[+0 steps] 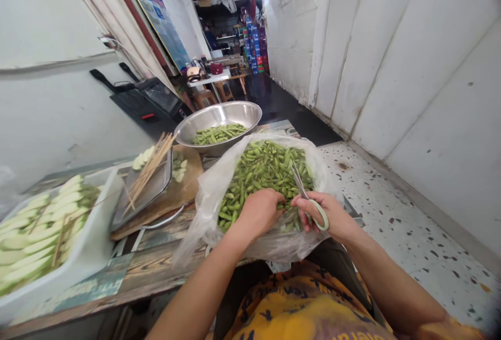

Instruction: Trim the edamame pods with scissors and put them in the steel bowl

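Observation:
A clear plastic bag (213, 194) lies open in front of me, full of green edamame pods (258, 168). My left hand (262, 208) rests over the near side of the pods, its fingers curled and pinched together at a green pod, partly hidden by the hand. Scissors (299, 181) with pale green handles are in my right hand (321, 212), blades pointing up and away over the pods. The fingertips of both hands are close together but apart. Beyond the bag, a steel bowl (219, 145) holds more edamame pods (219, 133).
At left, a white tub (90, 235) holds skewered pale green slices (47, 225). Wooden skewers (151, 170) lie across a metal tray (162, 183) on a cutting board (191, 173). The wooden table (156, 262) ends near my lap; a white wall (391, 53) stands right.

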The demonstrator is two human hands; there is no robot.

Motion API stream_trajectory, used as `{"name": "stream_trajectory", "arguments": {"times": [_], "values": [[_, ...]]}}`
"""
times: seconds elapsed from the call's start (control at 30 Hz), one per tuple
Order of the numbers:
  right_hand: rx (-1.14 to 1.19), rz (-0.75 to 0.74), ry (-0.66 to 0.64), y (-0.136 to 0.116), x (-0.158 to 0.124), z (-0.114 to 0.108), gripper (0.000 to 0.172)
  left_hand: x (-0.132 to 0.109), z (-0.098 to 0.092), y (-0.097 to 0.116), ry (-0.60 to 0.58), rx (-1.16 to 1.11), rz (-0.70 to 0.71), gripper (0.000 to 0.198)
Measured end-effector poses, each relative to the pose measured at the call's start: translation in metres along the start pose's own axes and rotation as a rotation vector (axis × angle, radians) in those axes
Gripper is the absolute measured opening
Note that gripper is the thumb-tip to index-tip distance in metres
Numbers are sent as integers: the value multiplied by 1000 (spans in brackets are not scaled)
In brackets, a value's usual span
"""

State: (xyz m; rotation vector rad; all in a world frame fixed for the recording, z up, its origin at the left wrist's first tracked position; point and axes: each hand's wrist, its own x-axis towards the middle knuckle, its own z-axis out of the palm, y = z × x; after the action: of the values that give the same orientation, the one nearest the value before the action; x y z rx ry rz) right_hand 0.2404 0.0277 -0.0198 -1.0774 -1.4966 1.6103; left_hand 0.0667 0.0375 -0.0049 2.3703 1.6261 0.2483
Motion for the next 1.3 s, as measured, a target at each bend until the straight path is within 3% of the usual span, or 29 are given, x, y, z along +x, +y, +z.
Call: {"name": "stream_trajectory", "arguments": {"times": [0.07, 0.17, 0.33, 0.47, 0.77, 1.0, 1.17, 1.3], "values": [[-5, -4, -17, 3, 0, -2, 39, 2, -3, -2, 11, -68, -5, 20], [-32, 12, -50, 9, -1, -5, 37, 1, -10, -9, 94, -353, -38, 21], [-212, 25, -119, 13, -2, -5, 42, -6, -17, -17, 231, -693, -187, 26], [-385, -12, -164, 6, -4, -3, 43, -10, -19, -15, 206, -772, -207, 27], [-605, -101, -103, -5, -5, 0, 37, -16, -21, -13, 143, -815, -240, 24], [-339, -8, -112, 6, -3, 0, 37, -12, -20, -16, -29, -1105, -380, 29], [-44, 35, -145, 9, -2, 3, 41, -10, -19, -14, 49, -1440, -391, 26], [-15, 99, -212, 9, -4, 7, 46, -10, -18, -10, 168, -1496, -348, 23]]}}
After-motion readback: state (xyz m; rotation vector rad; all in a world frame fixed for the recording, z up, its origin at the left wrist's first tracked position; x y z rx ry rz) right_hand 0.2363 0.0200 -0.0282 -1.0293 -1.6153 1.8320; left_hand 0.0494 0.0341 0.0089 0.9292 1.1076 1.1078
